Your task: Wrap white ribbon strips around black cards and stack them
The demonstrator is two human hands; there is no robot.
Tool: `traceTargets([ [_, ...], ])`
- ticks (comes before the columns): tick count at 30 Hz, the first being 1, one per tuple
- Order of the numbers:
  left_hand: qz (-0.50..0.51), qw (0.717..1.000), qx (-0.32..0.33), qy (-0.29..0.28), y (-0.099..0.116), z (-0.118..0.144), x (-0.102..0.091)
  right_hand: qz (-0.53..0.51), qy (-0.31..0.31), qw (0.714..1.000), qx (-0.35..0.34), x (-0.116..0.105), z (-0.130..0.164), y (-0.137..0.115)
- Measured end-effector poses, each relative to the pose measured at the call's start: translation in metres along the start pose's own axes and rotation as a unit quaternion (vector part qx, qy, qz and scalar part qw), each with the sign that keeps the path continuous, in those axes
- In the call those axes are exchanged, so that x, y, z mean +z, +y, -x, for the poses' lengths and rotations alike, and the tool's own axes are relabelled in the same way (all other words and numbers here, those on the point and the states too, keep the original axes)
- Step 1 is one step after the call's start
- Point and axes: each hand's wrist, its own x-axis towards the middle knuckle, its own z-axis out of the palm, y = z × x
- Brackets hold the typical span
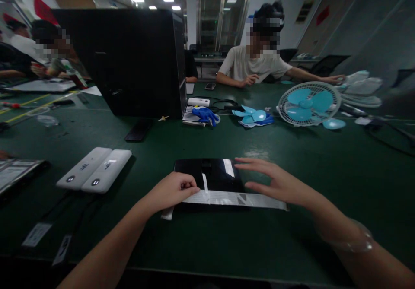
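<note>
Black glossy panel (207, 174) flat on green table (227, 246), near edge, between both hands. Left hand (173, 190) curled shut, pinching clear film strip (233, 199) at panel's front edge. Right hand (275, 181) open, fingers spread, hovering over panel's right side. Looks like film-peel step; next needs steady pull, panel pinned. 2 white remotes (94, 169) sit off left.

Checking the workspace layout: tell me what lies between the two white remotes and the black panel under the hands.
Head view: only bare green table lies between the white remotes and the black panel.
</note>
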Motion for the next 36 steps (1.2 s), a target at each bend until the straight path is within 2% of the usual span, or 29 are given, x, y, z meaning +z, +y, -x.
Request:
traceTargets([
  [4,-0.021,1.000,0.002,0.022,0.002,-0.002,0.005,0.087,-0.057,0.991,-0.086,0.029,-0.007,-0.030],
  [8,-0.095,0.993,0.023,0.065,0.004,-0.003,0.010,0.157,-0.081,0.976,-0.129,0.053,-0.016,-0.037],
  [13,-0.178,0.979,0.034,0.094,0.003,-0.002,0.012,0.198,-0.064,0.968,-0.139,0.062,-0.017,-0.030],
  [21,-0.223,0.969,0.029,0.107,0.002,-0.001,0.014,0.227,-0.040,0.963,-0.139,0.067,-0.018,-0.034],
  [30,-0.181,0.973,0.038,0.140,0.001,0.002,0.013,0.234,-0.051,0.960,-0.146,0.067,-0.019,-0.039],
  [36,-0.052,0.981,0.036,0.184,-0.004,-0.004,0.012,0.230,-0.047,0.961,-0.147,0.069,-0.020,-0.039],
])
